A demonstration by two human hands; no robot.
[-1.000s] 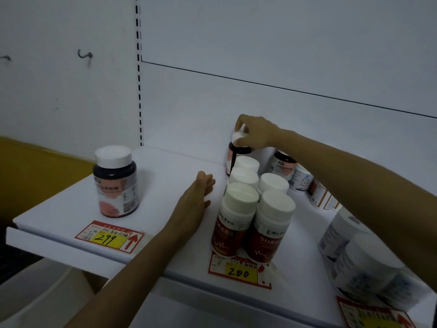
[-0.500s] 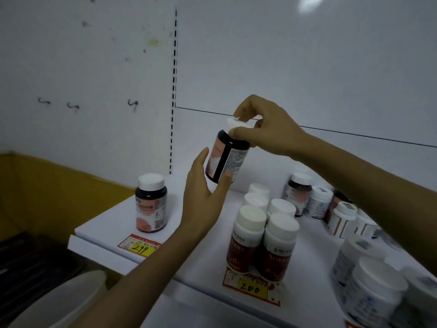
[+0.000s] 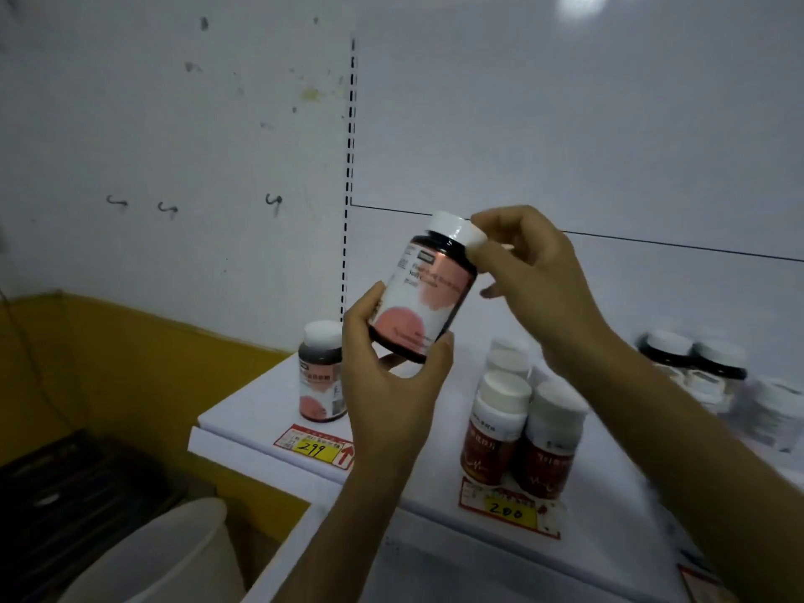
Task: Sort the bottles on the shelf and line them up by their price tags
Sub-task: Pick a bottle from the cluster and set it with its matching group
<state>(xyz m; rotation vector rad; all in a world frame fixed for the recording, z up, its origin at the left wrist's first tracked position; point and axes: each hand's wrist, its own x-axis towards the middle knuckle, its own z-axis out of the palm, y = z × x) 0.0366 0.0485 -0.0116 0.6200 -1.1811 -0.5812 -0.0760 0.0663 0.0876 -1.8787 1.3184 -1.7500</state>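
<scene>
Tilting bottle (image 3: 424, 293) cap upper-right, both hands gripping.

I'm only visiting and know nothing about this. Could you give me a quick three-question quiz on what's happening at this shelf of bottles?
1. True or false: the held bottle stands on the shelf.
2. Which price tag lies in front of the lone bottle with the same pink label? A) 200 B) 299 C) 150
3. Fill in: the right hand pinches the held bottle's white ____.
Key: 1 false: both hands hold it tilted in the air, with the left hand round its base. 2 B, the 299 tag. 3 cap.
</scene>
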